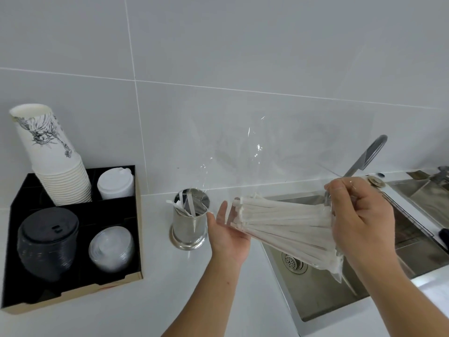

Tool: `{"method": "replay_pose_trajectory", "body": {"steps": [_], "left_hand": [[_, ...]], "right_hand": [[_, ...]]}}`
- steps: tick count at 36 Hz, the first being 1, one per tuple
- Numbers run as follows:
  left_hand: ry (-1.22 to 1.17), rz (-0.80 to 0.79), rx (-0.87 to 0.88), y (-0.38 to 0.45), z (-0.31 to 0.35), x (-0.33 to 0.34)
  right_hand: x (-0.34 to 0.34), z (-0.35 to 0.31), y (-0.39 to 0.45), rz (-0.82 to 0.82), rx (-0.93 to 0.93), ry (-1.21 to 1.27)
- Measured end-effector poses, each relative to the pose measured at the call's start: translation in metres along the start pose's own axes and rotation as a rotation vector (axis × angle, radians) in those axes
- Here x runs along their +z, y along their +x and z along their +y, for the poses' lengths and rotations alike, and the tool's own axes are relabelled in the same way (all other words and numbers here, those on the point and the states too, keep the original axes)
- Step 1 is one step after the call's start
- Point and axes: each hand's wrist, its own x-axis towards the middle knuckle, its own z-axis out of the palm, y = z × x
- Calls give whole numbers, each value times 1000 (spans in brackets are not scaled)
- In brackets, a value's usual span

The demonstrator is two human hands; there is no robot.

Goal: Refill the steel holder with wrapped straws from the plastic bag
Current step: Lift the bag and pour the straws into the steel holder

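Note:
The steel holder (pixel 190 223) stands upright on the white counter with a few wrapped straws leaning inside it. Just right of it my left hand (pixel 227 233) is held palm up with straight fingers, under the open mouth of the clear plastic bag (pixel 245 152). A bundle of white wrapped straws (pixel 284 222) lies inside the bag, their ends touching my left palm. My right hand (pixel 359 215) grips the bag and the straws near the bag's closed end, above the sink.
A black organiser tray (pixel 136 239) at the left holds a stack of paper cups (pixel 52 161), white lids (pixel 115 182), black lids (pixel 48 242) and clear lids (pixel 111 248). A steel sink (pixel 323 283) with a faucet (pixel 365 155) lies at the right. A tiled wall runs behind.

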Motion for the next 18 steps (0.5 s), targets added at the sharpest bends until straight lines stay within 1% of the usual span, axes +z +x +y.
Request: {"method": "replay_pose_trajectory", "body": {"steps": [6,11,16,18], "left_hand": [[-33,67,41,5,15,0],[22,140,69,12,24,1],[-27,132,7,14,26,3],[-55,117,13,13,24,4]], "right_hand": [[5,4,1,-21,19,32],[4,6,2,-16,3,35],[5,5,2,-34,-5,58],[6,4,4,-36,-7,71]]}}
